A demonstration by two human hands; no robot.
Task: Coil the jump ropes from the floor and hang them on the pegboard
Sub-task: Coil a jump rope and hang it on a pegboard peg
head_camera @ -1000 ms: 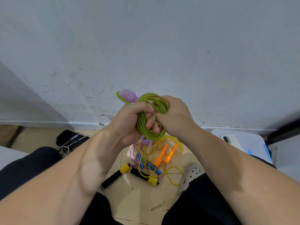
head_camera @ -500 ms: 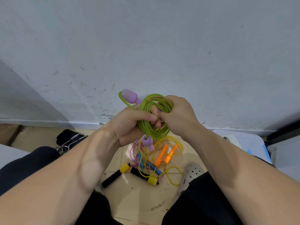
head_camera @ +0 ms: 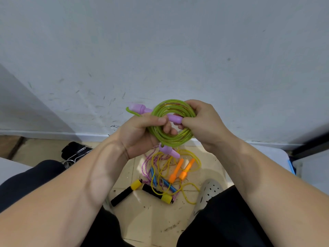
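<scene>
**Coiled green translucent plastic jump rope (head_camera: pixel 170 138) gripped by left hand (head_camera: pixel 140 132) and right hand (head_camera: pixel 204 122)**

Both hands hold the rope up in front of a scuffed grey wall (head_camera: pixel 160 50), well above the floor. The rope is wound into a round coil of several turns.

The left hand closes around the coil at its 9 o'clock side, thumb laid across the top and fingers curled through the middle. The right hand grips the coil from 1 to 3 o'clock, and its thumb touches the tip of a purple plastic handle (head_camera: pixel 175 118) that lies across the opening. That handle's wide end sticks out past the coil at 10 o'clock. A second purple handle (head_camera: pixel 168 151) hangs from the coil at 6 o'clock.

On the beige tiled floor (head_camera: pixel 151 220), at 6 o'clock from the coil, lies a tangle of yellow and pink cords (head_camera: pixel 156 161). In it are two orange plastic handles (head_camera: pixel 179 169), two blue plastic handles (head_camera: pixel 169 186) and two black foam handles with yellow caps (head_camera: pixel 122 195).

A grey perforated clog (head_camera: pixel 208 191) sits at 3 o'clock from the tangle. A black object with metal clips (head_camera: pixel 74 152) lies at 9 o'clock.
</scene>
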